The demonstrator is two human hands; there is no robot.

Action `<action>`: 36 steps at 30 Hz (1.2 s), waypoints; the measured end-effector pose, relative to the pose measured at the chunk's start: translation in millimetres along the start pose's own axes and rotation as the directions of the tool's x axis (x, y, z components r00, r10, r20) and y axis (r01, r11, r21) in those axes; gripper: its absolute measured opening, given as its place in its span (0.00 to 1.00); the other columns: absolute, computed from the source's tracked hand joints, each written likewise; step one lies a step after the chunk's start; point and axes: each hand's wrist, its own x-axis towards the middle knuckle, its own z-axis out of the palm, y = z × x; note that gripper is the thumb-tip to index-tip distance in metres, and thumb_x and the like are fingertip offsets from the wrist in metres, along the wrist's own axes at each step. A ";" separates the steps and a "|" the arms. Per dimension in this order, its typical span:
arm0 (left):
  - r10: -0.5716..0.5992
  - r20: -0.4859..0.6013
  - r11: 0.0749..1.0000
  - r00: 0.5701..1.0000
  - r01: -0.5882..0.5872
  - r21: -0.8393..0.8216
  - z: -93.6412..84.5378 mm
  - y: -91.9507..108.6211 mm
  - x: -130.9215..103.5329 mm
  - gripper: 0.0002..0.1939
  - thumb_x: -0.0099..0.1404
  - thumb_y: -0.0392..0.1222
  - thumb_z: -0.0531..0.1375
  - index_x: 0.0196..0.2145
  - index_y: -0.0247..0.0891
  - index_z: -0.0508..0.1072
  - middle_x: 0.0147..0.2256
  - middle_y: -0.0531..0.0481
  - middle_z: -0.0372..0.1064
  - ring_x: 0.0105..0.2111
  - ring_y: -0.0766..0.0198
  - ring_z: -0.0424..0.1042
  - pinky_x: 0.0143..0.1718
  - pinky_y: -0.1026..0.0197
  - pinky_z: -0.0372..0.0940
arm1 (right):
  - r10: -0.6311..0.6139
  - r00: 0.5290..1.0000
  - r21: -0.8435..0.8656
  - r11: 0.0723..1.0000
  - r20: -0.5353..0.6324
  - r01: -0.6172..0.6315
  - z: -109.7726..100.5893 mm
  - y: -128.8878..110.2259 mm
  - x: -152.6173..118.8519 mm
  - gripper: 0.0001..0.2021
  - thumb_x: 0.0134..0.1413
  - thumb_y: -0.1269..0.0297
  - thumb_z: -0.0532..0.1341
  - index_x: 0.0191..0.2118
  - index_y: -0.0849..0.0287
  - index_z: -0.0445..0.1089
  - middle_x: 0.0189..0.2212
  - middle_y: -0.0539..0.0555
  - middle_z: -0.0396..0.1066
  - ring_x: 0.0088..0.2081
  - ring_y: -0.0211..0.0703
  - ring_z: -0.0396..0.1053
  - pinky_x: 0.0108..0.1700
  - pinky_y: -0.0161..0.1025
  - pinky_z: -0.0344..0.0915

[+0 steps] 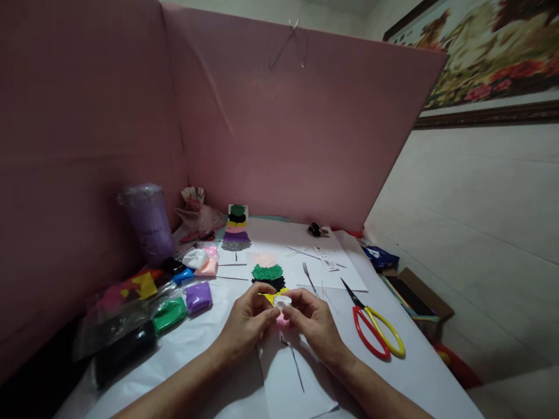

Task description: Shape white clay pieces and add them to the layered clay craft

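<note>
Here we are, well into the layered picture (283, 387) on the counter (419, 378), right in front of us. From the top down we count a pale pink band (264, 259), a green band (268, 271), a black band (266, 284), a yellow band (267, 298) and, partly hidden under the hands, a pink band (283, 326) — five in place, by our reckoning. And what's up in the air? White clay (282, 301), above the pink, not yet laid down! Our right hand (312, 317) has its grip pinching the lump between thumb and fingers; our left hand (248, 317) curls in at the other edge, though whether that grip is squeezing too we can't tell.

Below, it's bare paper around a thin dark line (297, 366), with no colour alongside. For a yardstick we look to the farther picture (236, 237): six bands, fanning out to a grey one above its own short stem. By that measure we judge ours mostly built — the lower part being what's left. Off to our right lie the scissors (360, 305), unheld, with the fork (309, 276) nearer the paper; at our left, a purple pack (198, 297) and a green pack (169, 315) sit side by side.
</note>
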 end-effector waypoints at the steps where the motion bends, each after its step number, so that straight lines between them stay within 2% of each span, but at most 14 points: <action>1: 0.002 -0.008 1.000 1.000 -0.002 0.005 -0.8 -0.6 0.7 0.17 0.58 0.46 0.63 0.42 0.37 0.66 0.21 0.58 0.64 0.15 0.71 0.62 0.15 0.68 0.56 | -0.004 1.000 -0.005 1.000 -0.009 0.004 -0.4 0.1 0.0 0.12 0.49 0.58 0.68 0.35 0.61 0.73 0.25 0.49 0.70 0.26 0.36 0.67 0.29 0.34 0.64; 4: -0.037 -0.007 0.999 0.999 0.037 -0.006 -1.4 0.5 2.3 0.22 0.56 0.47 0.65 0.45 0.36 0.68 0.27 0.54 0.67 0.19 0.69 0.67 0.17 0.66 0.62 | 0.006 1.000 -0.003 1.000 -0.001 -0.006 -0.8 -0.1 -0.6 0.13 0.50 0.57 0.67 0.37 0.61 0.72 0.25 0.50 0.70 0.25 0.37 0.68 0.29 0.35 0.65; 6: -0.074 0.018 0.997 0.997 0.074 -0.025 -1.0 2.1 2.8 0.21 0.56 0.49 0.64 0.44 0.34 0.70 0.27 0.51 0.69 0.20 0.68 0.68 0.19 0.64 0.64 | 0.002 1.000 0.001 1.000 0.031 -0.002 -0.2 -0.9 -1.5 0.12 0.50 0.58 0.67 0.37 0.61 0.72 0.26 0.52 0.72 0.28 0.39 0.70 0.31 0.36 0.66; 10: -0.083 0.006 0.996 0.997 0.083 -0.041 -0.8 4.3 2.6 0.17 0.55 0.49 0.65 0.34 0.31 0.73 0.24 0.50 0.71 0.21 0.67 0.68 0.23 0.64 0.64 | -0.043 0.999 0.032 0.999 0.025 0.042 0.5 -1.6 -2.8 0.12 0.48 0.61 0.69 0.36 0.60 0.71 0.27 0.50 0.71 0.29 0.38 0.69 0.32 0.35 0.65; 17: -0.066 0.024 0.997 0.998 0.067 -0.030 2.2 9.4 0.4 0.16 0.52 0.48 0.67 0.32 0.33 0.72 0.22 0.51 0.70 0.20 0.68 0.66 0.22 0.65 0.62 | -0.024 1.000 -0.046 0.999 0.004 0.024 -1.5 -1.4 -3.3 0.11 0.49 0.58 0.68 0.31 0.61 0.71 0.22 0.48 0.69 0.25 0.36 0.66 0.28 0.35 0.63; 22: -0.080 -0.104 0.996 0.991 0.083 0.031 5.5 9.4 2.8 0.17 0.48 0.49 0.69 0.25 0.33 0.71 0.18 0.54 0.66 0.15 0.70 0.63 0.17 0.67 0.58 | -0.023 0.999 -0.056 0.998 -0.028 0.021 -1.8 -0.9 -2.6 0.11 0.48 0.58 0.68 0.29 0.61 0.71 0.20 0.47 0.68 0.21 0.35 0.64 0.25 0.34 0.61; 26: -0.093 -0.203 0.996 0.975 0.091 -0.020 6.2 10.3 6.0 0.15 0.46 0.46 0.69 0.23 0.33 0.71 0.16 0.56 0.64 0.13 0.72 0.59 0.15 0.68 0.55 | -0.039 0.995 -0.015 0.999 -0.093 0.037 -4.4 -1.4 1.0 0.11 0.48 0.59 0.68 0.26 0.61 0.70 0.18 0.47 0.67 0.20 0.34 0.62 0.23 0.33 0.61; 31: -0.096 -0.321 0.991 0.942 0.061 -0.117 1.6 10.5 8.1 0.12 0.46 0.43 0.68 0.24 0.33 0.72 0.17 0.57 0.64 0.14 0.73 0.58 0.16 0.69 0.54 | -0.040 0.972 -0.006 0.999 -0.231 0.040 -9.8 -4.1 6.0 0.12 0.44 0.58 0.69 0.25 0.61 0.70 0.17 0.48 0.68 0.18 0.33 0.61 0.21 0.32 0.61; 36: -0.108 -0.380 0.988 0.919 0.057 -0.143 -5.7 5.5 10.2 0.12 0.48 0.43 0.68 0.27 0.33 0.72 0.19 0.57 0.64 0.15 0.73 0.60 0.16 0.68 0.55 | -0.008 0.939 -0.011 1.000 -0.344 0.005 -14.9 -1.1 9.3 0.14 0.43 0.55 0.69 0.26 0.61 0.68 0.18 0.48 0.67 0.16 0.33 0.59 0.14 0.29 0.55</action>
